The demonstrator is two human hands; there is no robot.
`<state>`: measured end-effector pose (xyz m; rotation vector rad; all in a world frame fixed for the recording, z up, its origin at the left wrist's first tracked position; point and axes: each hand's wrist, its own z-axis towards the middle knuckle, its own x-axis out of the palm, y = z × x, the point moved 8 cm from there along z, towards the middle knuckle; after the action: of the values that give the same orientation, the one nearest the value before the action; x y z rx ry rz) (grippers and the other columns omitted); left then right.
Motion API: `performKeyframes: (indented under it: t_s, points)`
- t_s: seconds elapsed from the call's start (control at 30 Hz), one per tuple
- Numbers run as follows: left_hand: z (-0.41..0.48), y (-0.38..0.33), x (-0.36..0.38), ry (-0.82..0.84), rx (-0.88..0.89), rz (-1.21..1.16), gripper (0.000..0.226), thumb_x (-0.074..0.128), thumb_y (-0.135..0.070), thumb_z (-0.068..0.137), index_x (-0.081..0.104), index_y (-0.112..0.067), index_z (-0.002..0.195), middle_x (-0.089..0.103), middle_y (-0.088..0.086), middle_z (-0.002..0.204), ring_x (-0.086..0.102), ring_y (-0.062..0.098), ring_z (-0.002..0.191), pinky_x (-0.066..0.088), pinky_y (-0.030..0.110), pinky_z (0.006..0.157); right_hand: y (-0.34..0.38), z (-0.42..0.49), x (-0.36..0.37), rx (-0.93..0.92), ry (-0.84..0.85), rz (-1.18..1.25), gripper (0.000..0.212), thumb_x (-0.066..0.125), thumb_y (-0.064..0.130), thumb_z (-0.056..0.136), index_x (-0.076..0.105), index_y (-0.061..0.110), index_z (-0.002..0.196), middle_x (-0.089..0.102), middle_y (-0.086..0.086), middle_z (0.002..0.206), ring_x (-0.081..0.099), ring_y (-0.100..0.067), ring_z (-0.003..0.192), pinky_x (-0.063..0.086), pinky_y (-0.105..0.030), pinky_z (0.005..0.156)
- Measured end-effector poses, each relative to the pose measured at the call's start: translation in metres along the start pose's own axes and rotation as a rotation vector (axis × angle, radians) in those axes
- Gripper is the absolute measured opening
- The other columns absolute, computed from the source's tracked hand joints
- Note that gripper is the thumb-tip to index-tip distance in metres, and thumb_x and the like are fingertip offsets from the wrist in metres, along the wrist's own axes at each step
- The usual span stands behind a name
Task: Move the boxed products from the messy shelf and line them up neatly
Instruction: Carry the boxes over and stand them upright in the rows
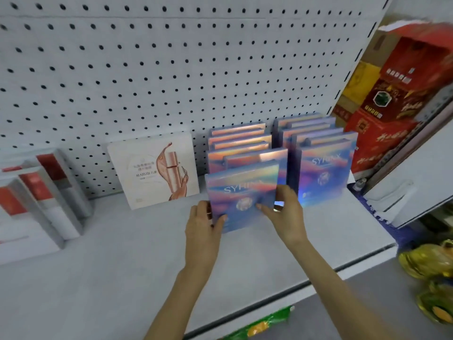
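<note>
Two rows of iridescent blue-pink boxes stand upright on the white shelf against the pegboard. The front box of the left row is held from both sides: my left hand grips its lower left edge, and my right hand presses its right edge with fingers across the face. Behind it stand several more boxes of the left row. The right row stands just beside, its front box facing me. A white box with a rose-gold bottle picture leans against the pegboard to the left.
Grey-and-red boxes stand at the far left. Red and yellow cartons fill the neighbouring bay on the right, behind a white shelf divider. Yellow-green packets lie lower right, past the shelf's front edge.
</note>
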<state>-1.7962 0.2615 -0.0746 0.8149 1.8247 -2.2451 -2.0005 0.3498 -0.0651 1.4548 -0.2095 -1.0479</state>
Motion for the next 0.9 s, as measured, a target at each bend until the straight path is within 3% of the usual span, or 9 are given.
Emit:
performKeyframes:
  t_s: [0.13,0.4,0.57,0.73,0.9]
  points:
    - [0.007,0.005,0.004,-0.014,-0.038,0.006,0.026,0.070,-0.020,0.084,0.057,-0.018,0.106,0.054,0.003,0.104,0.059,0.022,0.092,0.051,0.041,0.081,-0.018,0.000,0.004,0.048,-0.021,0.004,0.055,0.084,0.015,0.070,0.048,0.022,0.111,0.054,-0.002,0.107,0.055,-0.007,0.082,0.044,-0.008,0.063]
    - [0.011,0.013,0.010,-0.032,-0.132,-0.086,0.027,0.072,-0.027,0.083,0.054,-0.027,0.103,0.063,-0.005,0.104,0.061,0.011,0.092,0.047,0.022,0.075,-0.020,0.003,0.003,0.070,0.010,0.027,0.056,0.086,0.011,0.067,0.047,0.023,0.105,0.055,0.016,0.095,0.058,-0.002,0.083,0.045,-0.007,0.064]
    - [0.009,0.016,0.016,-0.033,-0.158,-0.030,0.026,0.067,-0.034,0.086,0.050,-0.028,0.105,0.064,-0.007,0.105,0.062,0.015,0.092,0.049,0.030,0.075,-0.020,0.005,0.003,0.075,0.013,-0.015,0.058,0.087,0.017,0.067,0.045,0.025,0.106,0.056,0.009,0.100,0.056,-0.004,0.084,0.044,-0.014,0.066]
    - [0.001,0.014,0.015,-0.039,-0.157,-0.013,0.033,0.067,-0.032,0.086,0.050,-0.023,0.114,0.064,-0.002,0.111,0.062,0.021,0.099,0.051,0.038,0.082,-0.022,0.006,0.003,0.075,0.036,-0.076,0.052,0.083,0.020,0.071,0.044,0.027,0.104,0.058,0.000,0.105,0.059,-0.022,0.092,0.052,-0.039,0.077]
    - [-0.035,0.013,-0.019,-0.125,-0.143,0.042,0.059,0.067,-0.032,0.087,0.039,-0.017,0.137,0.045,0.004,0.135,0.049,0.019,0.121,0.043,0.031,0.093,-0.009,-0.020,-0.005,-0.010,0.023,-0.011,0.046,0.077,0.019,0.079,0.048,0.020,0.115,0.051,-0.002,0.114,0.056,-0.023,0.096,0.049,-0.036,0.085]
